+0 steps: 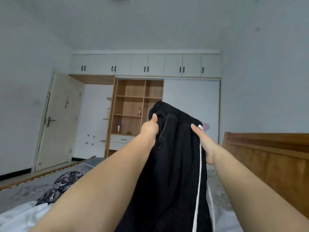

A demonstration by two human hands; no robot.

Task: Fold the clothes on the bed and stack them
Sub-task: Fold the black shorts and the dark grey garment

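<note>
Black trousers (177, 161) with an elastic waistband and a white side stripe hang in front of me, held up above the bed (23, 190). My left hand (149, 129) grips the waistband's left end, thumb on the front. My right hand (203, 141) pinches the right end beside the stripe. The trouser legs drop out of the bottom of the frame. A dark patterned garment (60, 186) lies crumpled on the grey bedsheet at lower left, and a white cloth (21, 216) lies at the bottom left corner.
A wooden headboard (267, 161) runs along the right of the bed. Across the room stands a wardrobe (130, 104) with open shelves holding bottles, and a white sliding door (192, 104). A room door (56, 121) is at left.
</note>
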